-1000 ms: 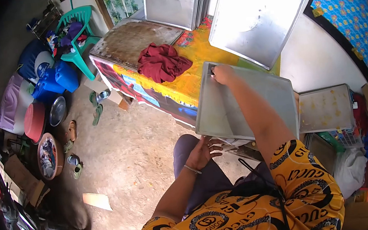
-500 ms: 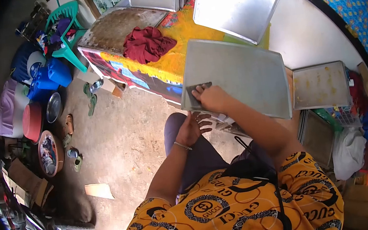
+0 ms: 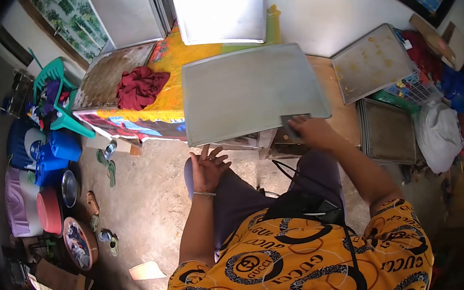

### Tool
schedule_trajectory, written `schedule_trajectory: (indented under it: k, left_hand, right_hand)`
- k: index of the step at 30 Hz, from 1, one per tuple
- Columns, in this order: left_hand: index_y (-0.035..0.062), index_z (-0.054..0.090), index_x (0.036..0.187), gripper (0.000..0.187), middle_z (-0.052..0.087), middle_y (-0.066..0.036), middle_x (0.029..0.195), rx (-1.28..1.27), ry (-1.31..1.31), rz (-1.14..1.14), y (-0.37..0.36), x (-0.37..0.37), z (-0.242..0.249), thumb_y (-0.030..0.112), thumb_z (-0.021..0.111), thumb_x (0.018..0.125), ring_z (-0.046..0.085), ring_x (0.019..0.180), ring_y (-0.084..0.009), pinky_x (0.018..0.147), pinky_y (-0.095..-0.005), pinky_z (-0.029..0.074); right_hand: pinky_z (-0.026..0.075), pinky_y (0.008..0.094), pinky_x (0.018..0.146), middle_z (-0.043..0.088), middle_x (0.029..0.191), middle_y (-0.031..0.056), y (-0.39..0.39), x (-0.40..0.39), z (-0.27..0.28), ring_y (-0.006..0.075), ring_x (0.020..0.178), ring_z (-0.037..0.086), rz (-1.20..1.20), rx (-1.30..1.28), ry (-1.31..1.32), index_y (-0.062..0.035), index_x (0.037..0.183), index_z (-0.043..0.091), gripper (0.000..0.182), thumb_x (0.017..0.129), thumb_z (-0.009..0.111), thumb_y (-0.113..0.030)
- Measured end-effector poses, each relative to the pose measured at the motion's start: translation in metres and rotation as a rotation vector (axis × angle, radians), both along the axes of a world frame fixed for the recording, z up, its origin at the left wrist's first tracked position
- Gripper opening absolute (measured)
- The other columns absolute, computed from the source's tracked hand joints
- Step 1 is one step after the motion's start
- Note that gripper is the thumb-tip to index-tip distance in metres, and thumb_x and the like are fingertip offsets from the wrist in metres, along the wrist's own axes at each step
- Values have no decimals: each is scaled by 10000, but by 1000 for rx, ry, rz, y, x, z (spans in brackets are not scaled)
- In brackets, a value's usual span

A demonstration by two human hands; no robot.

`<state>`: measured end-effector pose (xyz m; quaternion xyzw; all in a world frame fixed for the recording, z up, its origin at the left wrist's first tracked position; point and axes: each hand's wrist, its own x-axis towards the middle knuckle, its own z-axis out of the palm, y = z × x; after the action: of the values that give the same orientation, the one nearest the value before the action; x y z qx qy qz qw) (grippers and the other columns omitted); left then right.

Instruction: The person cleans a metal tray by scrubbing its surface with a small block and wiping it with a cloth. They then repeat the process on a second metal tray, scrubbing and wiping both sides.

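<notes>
A flat grey metal tray [image 3: 248,88] with a thin raised rim lies across the table in front of me. At its front right corner, my right hand [image 3: 311,132] grips a dark, flat rectangular pad [image 3: 288,120] against the tray surface. My left hand [image 3: 210,169] is just below the tray's front left edge, palm up with fingers spread, holding nothing; its fingertips are right at the rim. A crumpled dark red cloth [image 3: 141,88] rests left of the tray.
Bright trays [image 3: 221,7] lean against the wall behind the table, which has a yellow cover [image 3: 177,82]. On the right are a stained tray [image 3: 372,64], stacked trays [image 3: 387,132] and a white sack [image 3: 439,137]. A green chair [image 3: 53,80] and basins [image 3: 50,211] stand left.
My right hand has moved the dark pad from the tray's front left corner to its front right corner. My left hand stays near the front left edge. The camera view has turned.
</notes>
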<state>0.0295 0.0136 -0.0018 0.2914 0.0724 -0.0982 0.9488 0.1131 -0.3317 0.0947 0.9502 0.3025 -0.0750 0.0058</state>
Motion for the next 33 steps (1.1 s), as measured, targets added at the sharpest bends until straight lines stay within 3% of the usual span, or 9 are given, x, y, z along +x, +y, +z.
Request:
schedule_trajectory:
  k: [5,7,11,13,15,16,22,26,33]
  left_hand:
    - [154,475,1267,671,529,-117,1215,16,85,76,0,4,-3,679,324,876,545,1012,-303,893,-510,413]
    - [145,506,1209,638,528,-131,1204,14,138,131,-1,7,5,665,325,885,538,1022,-311,874,-498,425]
    - [103,437,1259,651,523,-112,1177,133,32,124,2,20,13,632,405,881,523,1047,-319,918,-514,391]
    - [106,400,1308,661,498,-110,1238,125,21,124,-7,33,22,607,446,878,509,1092,-318,952,-512,379]
    - [117,395,1322,656,467,-109,1304,124,3,112,-13,45,27,597,455,878,494,1129,-320,980,-504,367]
    - [108,401,1316,524,481,-107,1303,18,24,117,-12,52,20,437,496,920,486,1166,-309,988,-505,381]
    - [76,390,1317,408,477,-114,1308,78,42,207,-4,49,25,142,494,927,482,1188,-309,991,-496,414]
    - [45,387,1310,398,465,-137,1318,100,58,229,8,1,42,139,474,933,494,1180,-315,961,-497,448]
    - [25,401,1291,395,503,-142,1275,67,151,293,27,-83,19,194,469,941,515,1151,-315,934,-509,461]
  right_hand:
    - [493,448,746,640,1047,164,-76,-10,38,327,899,637,-345,12,9,-87,1203,571,364,870,480,-202]
    - [481,432,714,649,959,182,-105,-9,17,307,835,644,-421,230,-19,-60,1146,600,335,877,511,-239]
    - [462,375,693,649,835,180,-137,-31,-15,221,747,620,-701,783,35,-9,1086,610,365,869,589,-302]
    - [454,340,692,641,804,123,-140,-56,-34,164,730,572,-866,919,19,36,1055,598,369,858,628,-275]
    - [459,329,690,647,830,82,-139,-82,-64,162,755,574,-936,1190,-16,64,1015,604,340,851,642,-232]
    - [454,321,674,644,827,69,-140,-94,-68,155,740,566,-997,1217,42,58,1007,609,330,849,647,-229]
    - [474,317,650,636,780,63,-192,-122,-84,152,702,588,-1361,1176,128,27,942,610,305,839,673,-252]
    - [544,330,550,657,831,79,-220,-120,-94,170,736,651,-1261,1673,140,-11,993,605,273,848,654,-237]
    - [533,334,634,634,970,119,-151,-50,-51,211,812,641,-1064,1680,221,25,1064,579,356,844,660,-243]
